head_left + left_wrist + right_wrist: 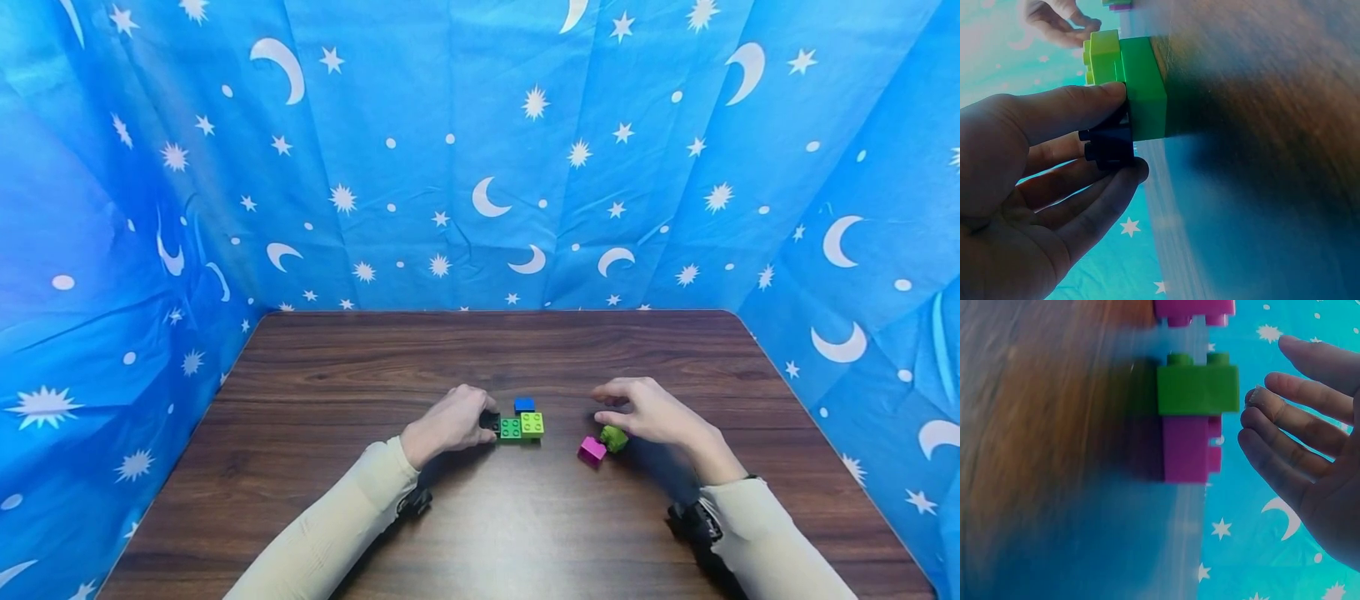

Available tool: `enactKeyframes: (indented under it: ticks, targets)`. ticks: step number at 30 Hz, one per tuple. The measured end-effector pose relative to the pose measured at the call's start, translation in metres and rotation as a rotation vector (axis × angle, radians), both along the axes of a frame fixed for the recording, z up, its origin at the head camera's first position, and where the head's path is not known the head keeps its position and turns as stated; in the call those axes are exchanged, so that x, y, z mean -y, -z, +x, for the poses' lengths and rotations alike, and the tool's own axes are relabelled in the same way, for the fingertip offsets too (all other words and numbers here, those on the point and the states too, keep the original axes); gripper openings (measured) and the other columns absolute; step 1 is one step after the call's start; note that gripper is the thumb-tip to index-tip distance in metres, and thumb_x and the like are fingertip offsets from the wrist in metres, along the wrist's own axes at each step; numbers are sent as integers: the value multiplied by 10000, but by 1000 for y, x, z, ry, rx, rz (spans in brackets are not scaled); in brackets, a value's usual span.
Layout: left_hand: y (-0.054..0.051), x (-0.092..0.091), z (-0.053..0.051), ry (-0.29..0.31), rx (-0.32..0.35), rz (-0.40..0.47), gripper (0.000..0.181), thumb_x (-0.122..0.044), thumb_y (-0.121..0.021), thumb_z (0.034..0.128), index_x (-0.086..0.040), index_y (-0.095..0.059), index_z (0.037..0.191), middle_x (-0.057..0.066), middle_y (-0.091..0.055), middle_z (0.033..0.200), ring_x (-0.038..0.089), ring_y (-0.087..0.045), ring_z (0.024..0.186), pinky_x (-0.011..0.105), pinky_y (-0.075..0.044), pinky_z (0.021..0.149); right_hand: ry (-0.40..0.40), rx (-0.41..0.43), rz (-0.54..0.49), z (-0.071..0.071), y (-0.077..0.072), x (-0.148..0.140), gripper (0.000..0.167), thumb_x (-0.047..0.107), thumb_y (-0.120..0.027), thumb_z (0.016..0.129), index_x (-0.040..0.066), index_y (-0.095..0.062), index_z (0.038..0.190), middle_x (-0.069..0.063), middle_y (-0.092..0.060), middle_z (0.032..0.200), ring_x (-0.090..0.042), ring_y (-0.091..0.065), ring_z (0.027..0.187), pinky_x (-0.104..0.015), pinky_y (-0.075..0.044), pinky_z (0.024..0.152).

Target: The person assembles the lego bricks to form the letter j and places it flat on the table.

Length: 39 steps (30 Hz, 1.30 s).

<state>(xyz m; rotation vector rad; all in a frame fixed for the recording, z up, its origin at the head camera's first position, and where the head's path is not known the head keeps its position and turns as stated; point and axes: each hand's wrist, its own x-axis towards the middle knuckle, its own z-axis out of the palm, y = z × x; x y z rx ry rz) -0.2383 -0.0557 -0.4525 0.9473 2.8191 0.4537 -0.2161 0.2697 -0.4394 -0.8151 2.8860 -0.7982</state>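
My left hand [452,423] pinches a black brick [1112,142] between thumb and fingers. That brick sits at one end of a longer green brick [1144,90], and a lime brick [1106,56] is on the other end. A small blue brick [524,405] lies just behind this assembly in the head view. My right hand [651,410] hovers with relaxed fingers, holding nothing. Close below it are a tilted green brick [1197,389] and a pink brick [592,451]. The right wrist view shows a second pink brick [1185,450] against the green one.
All the bricks lie on a dark wood-grain table [360,350]. Blue cloth [420,108] with white moons and stars hangs behind the table and along both sides. A dark band [697,521] is on the right wrist.
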Motion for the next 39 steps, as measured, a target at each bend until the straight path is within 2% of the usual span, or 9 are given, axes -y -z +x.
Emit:
enactKeyframes:
  ticks: [8, 17, 25, 34, 39]
  targets:
    - [-1, 0, 0, -1, 0, -4, 365, -263, -799, 803, -87, -726, 1114, 41, -718, 1014, 100, -610, 804, 252, -519, 689, 25, 24, 19, 4, 1, -19, 319, 208, -669, 923, 26, -672, 1185, -106, -689, 1159, -299, -632, 1088, -489, -514, 904]
    - [-2, 0, 0, 3, 2, 1, 377, -260, -802, 801, -90, -724, 1129, 48, -723, 1040, 120, -634, 833, 251, -531, 709, 43, 14, 40, 8, 3, -30, 274, 141, -657, 924, 43, -681, 1178, -81, -691, 1161, -302, -623, 1110, -504, -501, 916]
    - [-2, 1, 1, -4, 12, 0, 378, -257, -806, 796, -88, -725, 1124, 44, -723, 1035, 113, -624, 819, 245, -527, 709, 4, 45, 85, 11, 5, -36, 300, 141, -675, 910, 45, -670, 1194, -113, -674, 1189, -336, -610, 1121, -535, -482, 932]
    - [0, 1, -1, -9, 8, 12, 370, -255, -811, 787, -92, -732, 1110, 38, -725, 1017, 99, -617, 797, 241, -525, 698, -90, 12, 145, 10, 9, -35, 314, 111, -695, 882, 44, -670, 1188, -123, -664, 1186, -325, -615, 1114, -520, -481, 934]
    - [0, 1, -1, -1, 1, 19, 355, -254, -811, 788, -96, -737, 1097, 30, -724, 986, 95, -623, 793, 236, -527, 694, -102, -2, 154, 8, 11, -34, 324, 92, -709, 865, 36, -671, 1181, -126, -666, 1178, -328, -620, 1105, -508, -493, 916]
